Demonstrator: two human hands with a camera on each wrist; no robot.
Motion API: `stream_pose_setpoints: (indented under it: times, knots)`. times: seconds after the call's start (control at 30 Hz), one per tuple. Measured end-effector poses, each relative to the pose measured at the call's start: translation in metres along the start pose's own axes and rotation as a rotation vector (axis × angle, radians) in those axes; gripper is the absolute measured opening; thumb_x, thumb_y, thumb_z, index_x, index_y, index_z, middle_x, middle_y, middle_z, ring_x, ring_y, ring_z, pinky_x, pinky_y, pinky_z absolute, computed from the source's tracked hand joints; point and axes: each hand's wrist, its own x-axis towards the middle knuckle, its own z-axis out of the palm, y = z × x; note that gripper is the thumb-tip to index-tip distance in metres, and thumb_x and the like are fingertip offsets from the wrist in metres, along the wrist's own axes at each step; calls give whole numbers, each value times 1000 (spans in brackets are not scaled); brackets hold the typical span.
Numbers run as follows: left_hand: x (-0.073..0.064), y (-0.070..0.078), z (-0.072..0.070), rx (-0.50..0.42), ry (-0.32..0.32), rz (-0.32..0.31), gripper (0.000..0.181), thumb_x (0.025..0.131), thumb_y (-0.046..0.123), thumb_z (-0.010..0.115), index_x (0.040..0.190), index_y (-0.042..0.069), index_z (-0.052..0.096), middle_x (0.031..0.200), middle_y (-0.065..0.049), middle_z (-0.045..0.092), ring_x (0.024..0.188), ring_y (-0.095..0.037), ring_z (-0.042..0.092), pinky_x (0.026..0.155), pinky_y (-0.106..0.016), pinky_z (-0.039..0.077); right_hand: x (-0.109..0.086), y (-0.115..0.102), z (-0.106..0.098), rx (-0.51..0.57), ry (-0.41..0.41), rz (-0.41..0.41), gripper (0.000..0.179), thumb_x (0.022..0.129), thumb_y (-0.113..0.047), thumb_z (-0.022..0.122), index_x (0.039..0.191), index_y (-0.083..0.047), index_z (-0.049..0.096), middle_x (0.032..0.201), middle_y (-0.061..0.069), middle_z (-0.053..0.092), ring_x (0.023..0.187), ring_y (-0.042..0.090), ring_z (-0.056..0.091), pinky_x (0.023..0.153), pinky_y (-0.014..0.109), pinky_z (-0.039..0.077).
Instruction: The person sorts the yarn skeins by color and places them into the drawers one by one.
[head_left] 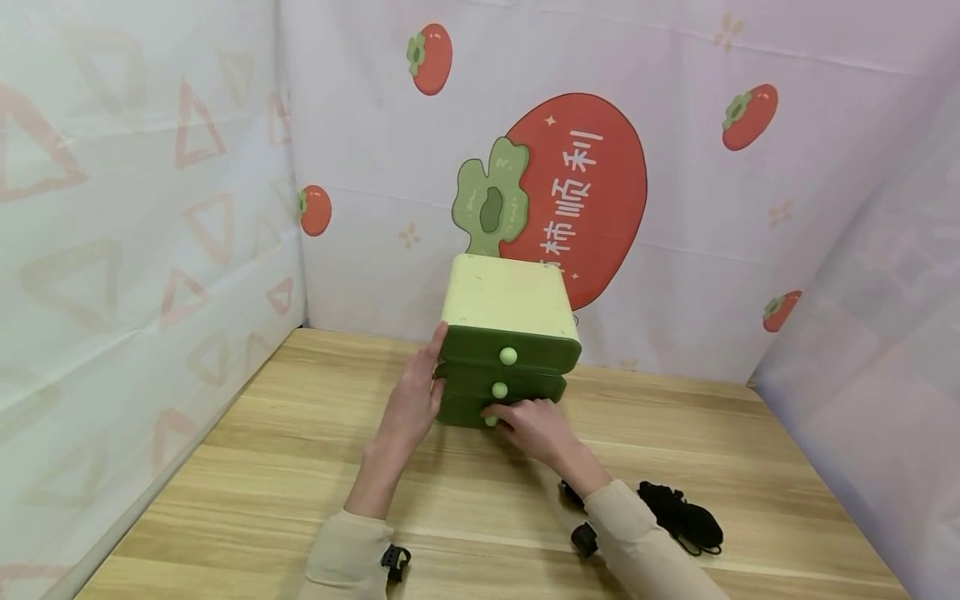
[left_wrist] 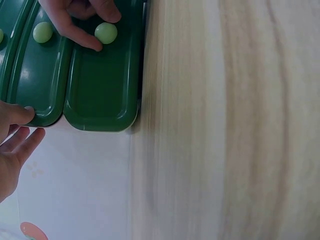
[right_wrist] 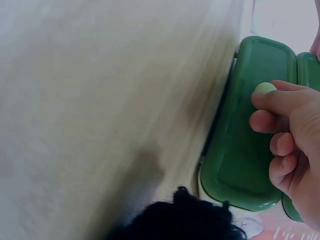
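Note:
A small drawer cabinet (head_left: 506, 293) with a cream top and three dark green drawer fronts stands on the wooden table, each front bearing a round pale green knob. My left hand (head_left: 408, 398) grips the cabinet's left side, its thumb on the edge of the middle drawer (left_wrist: 37, 85) and its fingers along the side wall. At the bottom drawer (left_wrist: 100, 92), my right hand (head_left: 536, 427) pinches the knob (left_wrist: 106, 33) between thumb and index finger. The other fingers of that hand (right_wrist: 300, 135) are curled in front of the green panel. All three drawers appear closed.
A black cord-trimmed bundle (head_left: 681, 514) lies on the table (head_left: 480, 533) to the right, beside my right forearm. Behind the cabinet hangs a white cloth (head_left: 367, 125) printed with persimmons. Another cloth (head_left: 150, 250) with triangles lines the left side.

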Motion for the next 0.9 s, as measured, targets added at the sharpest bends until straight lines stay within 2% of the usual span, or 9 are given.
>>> stream_pose_setpoints:
  times: [0.17,0.37,0.63,0.7,0.9]
  knots:
    - [0,-1,-1,2,-5,-4,100,85,-14,66,160,24,12,112,-14,59,104,-30,60,85,-38,59,-1,-1,4,-4,21,-20,21,88,-13,73,105,-26,75,76,-9,72,53,2,50,45,18,38]
    - [0,-2,-2,-2,-17,-14,101,85,-13,67,160,25,11,113,-16,60,104,-31,60,83,-39,59,1,-1,1,1,16,-39,21,89,-11,72,105,-24,76,73,-8,70,50,1,43,43,16,33]
    - [0,-2,-4,-146,-68,-77,101,89,-12,65,160,34,10,124,-17,57,114,-34,59,90,-40,58,0,1,-3,21,5,-76,20,89,-9,71,102,-23,77,67,-9,66,49,0,40,43,16,31]
    - [0,-2,-4,-159,-71,-73,100,89,-12,64,161,33,11,123,-17,57,113,-35,59,89,-41,58,-1,1,-3,31,-6,-82,19,89,-10,72,101,-23,77,70,-9,67,49,0,41,44,16,31]
    - [1,-3,-5,-119,-53,-40,100,88,-14,64,161,29,12,117,-16,57,107,-31,60,86,-38,59,-6,-4,-8,64,-27,-121,19,90,-12,72,103,-24,77,76,-11,70,53,-1,45,46,14,33]
